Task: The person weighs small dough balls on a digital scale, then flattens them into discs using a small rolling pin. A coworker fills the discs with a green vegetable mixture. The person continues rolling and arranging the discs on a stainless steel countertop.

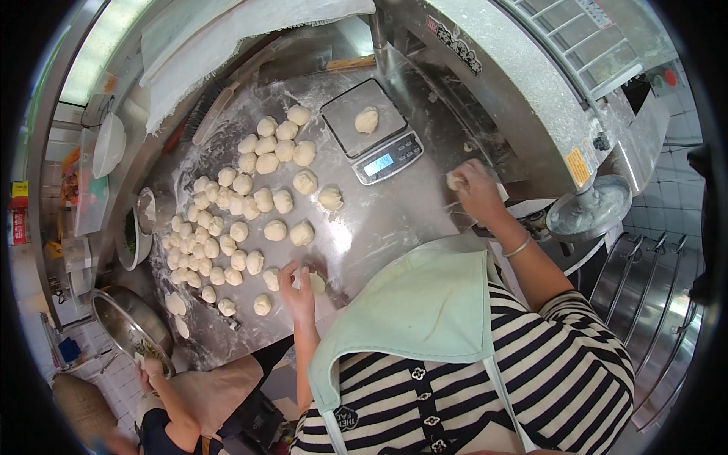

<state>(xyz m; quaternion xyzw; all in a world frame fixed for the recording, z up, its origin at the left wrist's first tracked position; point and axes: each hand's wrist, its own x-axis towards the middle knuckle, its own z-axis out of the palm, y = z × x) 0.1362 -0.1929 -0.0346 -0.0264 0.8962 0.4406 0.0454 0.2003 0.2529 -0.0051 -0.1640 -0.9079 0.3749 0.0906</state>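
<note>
My right hand is at the right edge of the steel worktop, its fingers closed on a small piece of dough. Low in the middle, my left hand hovers at the worktop's near side with thumb and index finger apart. One dough piece lies right beside its thumb, and a dough ball is just left of its fingers. A digital kitchen scale with a lit display carries a single dough lump. Many dough balls cover the left half of the floured surface.
At lower left a co-worker's hand is at a steel bowl of filling. Flattened dough rounds lie nearby. A bowl of chopped greens stands at the left edge. A flour-dusted machine borders the right; white cloth hangs at the back.
</note>
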